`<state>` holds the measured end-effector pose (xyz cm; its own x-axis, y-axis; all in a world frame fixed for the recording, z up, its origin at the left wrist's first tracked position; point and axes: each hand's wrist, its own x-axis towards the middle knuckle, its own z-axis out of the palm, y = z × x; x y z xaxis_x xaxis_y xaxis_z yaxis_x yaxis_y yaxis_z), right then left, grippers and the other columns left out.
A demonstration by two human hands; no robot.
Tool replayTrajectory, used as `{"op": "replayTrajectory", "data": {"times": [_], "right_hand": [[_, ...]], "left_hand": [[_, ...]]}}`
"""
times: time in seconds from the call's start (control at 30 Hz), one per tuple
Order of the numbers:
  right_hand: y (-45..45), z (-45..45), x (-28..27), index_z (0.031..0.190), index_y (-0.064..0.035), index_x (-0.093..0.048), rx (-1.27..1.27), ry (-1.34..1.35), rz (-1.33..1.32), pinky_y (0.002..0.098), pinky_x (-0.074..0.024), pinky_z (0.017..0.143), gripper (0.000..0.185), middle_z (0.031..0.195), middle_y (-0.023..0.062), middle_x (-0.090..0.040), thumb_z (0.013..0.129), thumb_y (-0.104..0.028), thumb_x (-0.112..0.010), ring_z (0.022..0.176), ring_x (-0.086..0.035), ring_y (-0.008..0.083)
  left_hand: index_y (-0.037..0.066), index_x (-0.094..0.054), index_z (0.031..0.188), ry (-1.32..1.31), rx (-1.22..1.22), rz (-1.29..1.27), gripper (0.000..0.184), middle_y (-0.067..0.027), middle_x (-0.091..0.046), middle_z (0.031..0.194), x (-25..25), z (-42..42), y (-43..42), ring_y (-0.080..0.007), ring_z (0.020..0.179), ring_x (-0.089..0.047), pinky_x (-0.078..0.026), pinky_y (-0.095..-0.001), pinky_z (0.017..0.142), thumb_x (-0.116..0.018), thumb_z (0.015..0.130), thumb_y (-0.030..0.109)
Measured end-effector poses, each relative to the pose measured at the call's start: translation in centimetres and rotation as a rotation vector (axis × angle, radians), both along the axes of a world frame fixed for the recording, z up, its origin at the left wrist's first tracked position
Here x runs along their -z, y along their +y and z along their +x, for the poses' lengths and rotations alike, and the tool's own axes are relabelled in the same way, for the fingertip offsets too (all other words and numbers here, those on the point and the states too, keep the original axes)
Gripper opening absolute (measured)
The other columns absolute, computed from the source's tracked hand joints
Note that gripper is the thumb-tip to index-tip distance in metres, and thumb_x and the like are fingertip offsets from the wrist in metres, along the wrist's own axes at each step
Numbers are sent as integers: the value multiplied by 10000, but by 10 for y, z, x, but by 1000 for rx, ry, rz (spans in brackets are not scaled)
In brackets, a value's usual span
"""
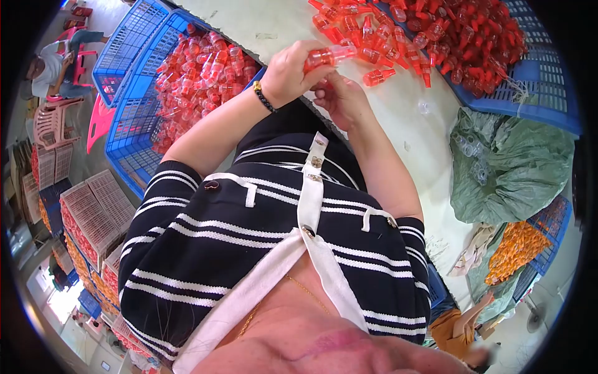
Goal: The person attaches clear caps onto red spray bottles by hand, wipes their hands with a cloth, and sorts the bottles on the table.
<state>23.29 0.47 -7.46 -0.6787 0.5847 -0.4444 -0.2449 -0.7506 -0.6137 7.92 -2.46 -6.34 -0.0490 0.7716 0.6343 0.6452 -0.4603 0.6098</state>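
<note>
My left hand (289, 71), with a dark beaded bracelet at the wrist, is closed around a small red bottle (319, 59) whose end carries a clear cap (342, 52). Just below it, my right hand (346, 103) has its fingers curled, the fingertips close to the bottle; whether they pinch anything is hidden. Loose red bottles with pointed tips (378, 77) lie on the pale tabletop (408, 134) beyond my hands. A single clear cap (425, 107) sits farther right on the table.
Left stands a blue crate (128, 146) of red bottles with clear caps. Another blue crate (548, 103) at upper right holds red bottles. A green bag (511, 187) contains clear caps. Orange pieces (520, 249) fill a crate behind it. A seated person (53, 71) is far left.
</note>
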Motion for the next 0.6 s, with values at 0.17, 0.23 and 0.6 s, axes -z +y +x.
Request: {"op": "replayTrajectory", "data": {"times": [0.17,0.23,0.6], "right_hand": [[-14,-10,-12,1120,26,-549,100,-227,303,262,-504,721,340,1007,102,-642,921,-249,-582,795,-610,148],[-13,-10,-10,1109,37,-552,90,-242,366,269,-500,716,321,978,100,-641,918,-218,-589,785,-596,141],[18,41,-8,1090,-83,-608,250,-616,1140,314,-497,687,229,1044,91,-587,862,-106,-614,811,-609,231]], "left_hand": [[25,-516,1052,-407,-126,-317,340,-140,-627,825,6,0,-5,-254,722,-647,-510,-323,621,-699,821,195],[20,-514,1071,-250,-167,-205,320,-109,-629,850,5,-2,-5,-199,707,-636,-510,-299,633,-681,834,155],[48,-577,1024,35,-346,-381,293,-132,-643,815,-36,-88,-36,-279,733,-653,-521,-343,650,-688,812,217]]}}
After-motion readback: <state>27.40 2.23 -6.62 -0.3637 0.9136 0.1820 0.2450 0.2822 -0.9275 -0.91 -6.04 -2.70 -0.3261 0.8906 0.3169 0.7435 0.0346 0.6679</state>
